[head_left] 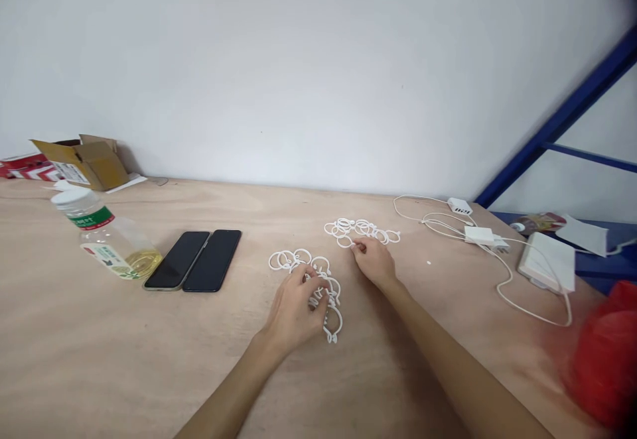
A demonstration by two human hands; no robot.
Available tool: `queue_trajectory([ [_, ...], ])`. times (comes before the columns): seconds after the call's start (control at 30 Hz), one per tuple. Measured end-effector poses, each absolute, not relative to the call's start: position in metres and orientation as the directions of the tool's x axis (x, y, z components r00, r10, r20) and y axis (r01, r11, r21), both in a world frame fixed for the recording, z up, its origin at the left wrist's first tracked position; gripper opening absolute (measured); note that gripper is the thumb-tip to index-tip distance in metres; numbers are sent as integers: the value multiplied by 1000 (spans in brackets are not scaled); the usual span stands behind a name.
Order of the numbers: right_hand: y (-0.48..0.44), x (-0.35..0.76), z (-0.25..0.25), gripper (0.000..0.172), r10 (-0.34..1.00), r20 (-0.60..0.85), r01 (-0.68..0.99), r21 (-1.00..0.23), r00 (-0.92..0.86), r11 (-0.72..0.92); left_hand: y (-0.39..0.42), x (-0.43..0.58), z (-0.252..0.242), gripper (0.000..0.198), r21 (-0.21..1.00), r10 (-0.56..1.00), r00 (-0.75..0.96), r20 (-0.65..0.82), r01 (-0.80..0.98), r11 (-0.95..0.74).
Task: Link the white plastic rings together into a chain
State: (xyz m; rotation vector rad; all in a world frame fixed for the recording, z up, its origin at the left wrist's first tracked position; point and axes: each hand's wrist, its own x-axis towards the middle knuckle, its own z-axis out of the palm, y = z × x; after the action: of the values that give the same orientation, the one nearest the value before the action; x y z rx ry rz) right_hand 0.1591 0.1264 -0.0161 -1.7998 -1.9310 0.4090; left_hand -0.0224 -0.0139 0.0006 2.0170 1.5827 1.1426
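My left hand [296, 310] lies curled over a tangled pile of white plastic rings [318, 286] at the middle of the plywood table [99, 353], its fingers gripping rings in the pile. Farther back, a second linked bunch of white rings [361, 229] spreads across the wood. My right hand [373, 261] reaches it from the near side, fingertips pinched on a ring at the bunch's front edge. The two bunches lie close together, and part of the near pile is hidden under my left hand.
Left of the rings lie two black smartphones [196, 261] side by side, beyond them a lying plastic bottle [107, 240] with yellow liquid. White chargers and cables [478, 233] lie to the right. A blurred red object [604, 359] intrudes at lower right; a cardboard box [82, 164] stands far left.
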Motion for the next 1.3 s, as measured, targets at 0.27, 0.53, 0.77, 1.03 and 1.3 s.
queue_trajectory([
  [0.27,81,157,7,14,917,359,728,-580,-176,366,-16,-18,4,31,766,901,22,434,516,-382],
  [0.53,33,141,27,12,926,212,249,-923,-312,295,-18,-12,9,23,851,939,76,336,402,-338],
  [0.77,30,146,25,30,842,-130,-37,-984,-524,-176,-15,-10,14,36,989,989,149,-21,-144,43],
  [1.03,21,140,24,25,752,-180,-278,-855,-634,-439,-11,-14,23,33,835,977,178,-118,-514,195],
  [1.3,15,137,26,29,724,-173,-330,-803,-668,-496,-14,-16,25,30,779,941,262,-213,-537,325],
])
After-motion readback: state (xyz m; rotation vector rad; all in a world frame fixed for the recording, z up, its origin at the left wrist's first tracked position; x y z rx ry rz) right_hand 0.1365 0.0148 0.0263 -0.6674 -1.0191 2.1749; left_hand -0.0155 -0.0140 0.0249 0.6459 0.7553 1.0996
